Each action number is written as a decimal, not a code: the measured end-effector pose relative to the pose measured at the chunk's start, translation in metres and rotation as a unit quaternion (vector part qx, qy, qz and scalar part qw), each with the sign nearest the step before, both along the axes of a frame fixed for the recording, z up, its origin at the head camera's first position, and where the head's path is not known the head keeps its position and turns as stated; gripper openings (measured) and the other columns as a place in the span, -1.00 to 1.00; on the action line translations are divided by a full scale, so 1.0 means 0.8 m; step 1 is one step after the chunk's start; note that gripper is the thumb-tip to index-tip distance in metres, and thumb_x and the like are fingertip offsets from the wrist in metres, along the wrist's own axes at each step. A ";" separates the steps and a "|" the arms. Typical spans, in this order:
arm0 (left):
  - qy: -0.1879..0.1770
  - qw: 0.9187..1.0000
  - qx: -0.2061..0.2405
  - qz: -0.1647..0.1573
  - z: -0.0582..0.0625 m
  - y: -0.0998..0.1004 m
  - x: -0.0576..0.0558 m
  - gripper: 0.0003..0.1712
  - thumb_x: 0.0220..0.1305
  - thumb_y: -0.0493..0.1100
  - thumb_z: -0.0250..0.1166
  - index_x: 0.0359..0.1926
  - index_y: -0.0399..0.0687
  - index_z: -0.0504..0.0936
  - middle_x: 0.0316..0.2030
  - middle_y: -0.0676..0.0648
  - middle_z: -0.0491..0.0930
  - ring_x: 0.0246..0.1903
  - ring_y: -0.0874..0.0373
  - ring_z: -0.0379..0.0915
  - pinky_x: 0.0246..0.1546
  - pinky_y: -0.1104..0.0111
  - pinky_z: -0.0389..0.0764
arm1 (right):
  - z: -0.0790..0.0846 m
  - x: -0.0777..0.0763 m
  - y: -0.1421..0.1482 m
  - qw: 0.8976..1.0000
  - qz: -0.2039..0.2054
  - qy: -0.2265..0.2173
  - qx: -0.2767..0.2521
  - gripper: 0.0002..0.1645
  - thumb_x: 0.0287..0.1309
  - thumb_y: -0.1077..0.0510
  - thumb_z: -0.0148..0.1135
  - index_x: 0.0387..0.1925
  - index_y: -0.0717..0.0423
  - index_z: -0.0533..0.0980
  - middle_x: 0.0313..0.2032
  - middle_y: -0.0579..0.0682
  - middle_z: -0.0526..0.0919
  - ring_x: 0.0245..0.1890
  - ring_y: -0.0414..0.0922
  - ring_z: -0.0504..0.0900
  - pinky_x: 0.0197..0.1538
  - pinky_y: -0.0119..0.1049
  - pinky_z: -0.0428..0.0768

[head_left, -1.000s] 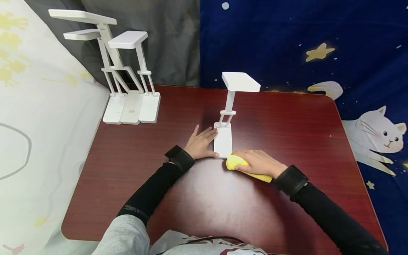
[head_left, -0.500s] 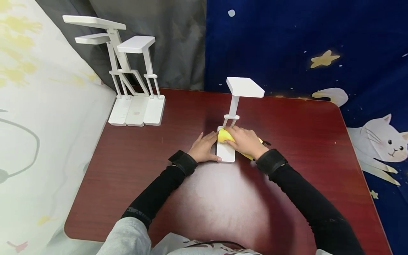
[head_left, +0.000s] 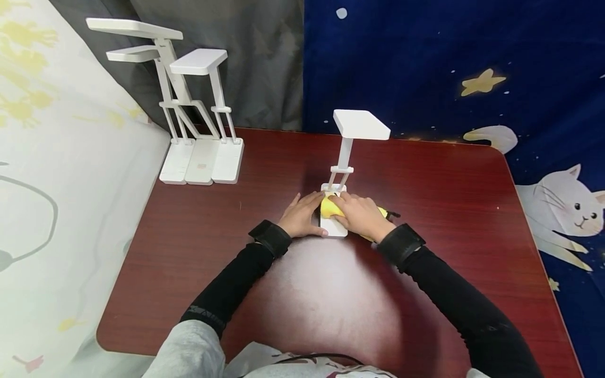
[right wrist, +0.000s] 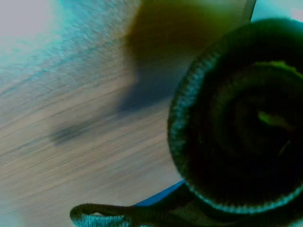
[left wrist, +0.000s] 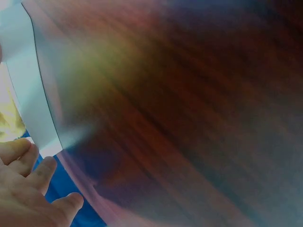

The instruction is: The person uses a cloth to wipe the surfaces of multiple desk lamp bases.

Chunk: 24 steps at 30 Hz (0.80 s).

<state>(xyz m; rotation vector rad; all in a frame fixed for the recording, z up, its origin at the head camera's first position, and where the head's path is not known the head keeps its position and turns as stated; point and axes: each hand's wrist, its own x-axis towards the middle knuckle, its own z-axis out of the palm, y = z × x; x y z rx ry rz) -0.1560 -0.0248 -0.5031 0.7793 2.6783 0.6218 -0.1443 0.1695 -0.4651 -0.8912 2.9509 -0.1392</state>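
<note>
A white desk lamp point(head_left: 362, 125) stands upright mid-table, its flat base point(head_left: 335, 229) toward me. My left hand point(head_left: 301, 216) lies along the base's left side, fingers extended and thumb near the front corner. In the left wrist view, the fingertips point(left wrist: 47, 163) are at the end of the white base point(left wrist: 33, 80). My right hand point(head_left: 361, 215) grips a rolled yellow cloth point(head_left: 329, 208) and holds it on top of the base, below the lamp's stem. From the right wrist, the roll point(right wrist: 227, 118) is seen end-on, dark in shadow, with a hanging loop point(right wrist: 99, 210).
At the back left, several white desk lamps point(head_left: 200, 164) stand side by side near a grey curtain point(head_left: 264, 63). A blue patterned curtain point(head_left: 402, 52) hangs behind the brown table point(head_left: 454, 199), and a white cloth point(head_left: 71, 184) hangs at left.
My right hand has brought the yellow cloth from the base's front right corner up onto the base, then slightly back toward me. The left hand stays beside the base.
</note>
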 end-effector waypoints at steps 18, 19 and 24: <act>0.015 1.000 -0.026 -0.006 0.001 0.000 0.000 0.24 -0.27 0.34 0.38 0.39 0.00 0.02 0.40 0.01 0.05 0.42 0.15 -0.08 0.40 -0.02 -0.12 | 0.022 0.043 0.024 0.990 0.052 -0.130 -0.023 -0.53 0.08 -0.15 0.15 0.04 -0.16 0.42 -0.25 -0.16 0.56 -0.43 -0.23 0.49 -0.40 -0.30 0.45; 0.015 0.999 -0.028 -0.006 0.001 0.000 0.000 0.24 -0.27 0.35 0.38 0.39 0.00 0.02 0.40 0.01 0.05 0.42 0.15 -0.08 0.40 -0.01 -0.12 | 0.026 0.041 0.027 0.986 0.056 -0.153 -0.023 -0.54 0.09 -0.17 0.13 0.04 -0.18 0.42 -0.21 -0.18 0.57 -0.38 -0.24 0.50 -0.35 -0.30 0.46; 0.015 1.000 -0.023 -0.001 0.002 0.000 0.002 0.20 -0.27 0.34 0.38 0.38 0.04 0.07 0.39 0.05 0.07 0.41 0.17 -0.08 0.40 -0.02 -0.13 | 0.046 0.016 0.037 0.982 0.019 -0.185 -0.041 -0.48 0.09 -0.20 0.12 0.08 -0.13 0.40 -0.12 -0.12 0.58 -0.30 -0.18 0.50 -0.30 -0.26 0.46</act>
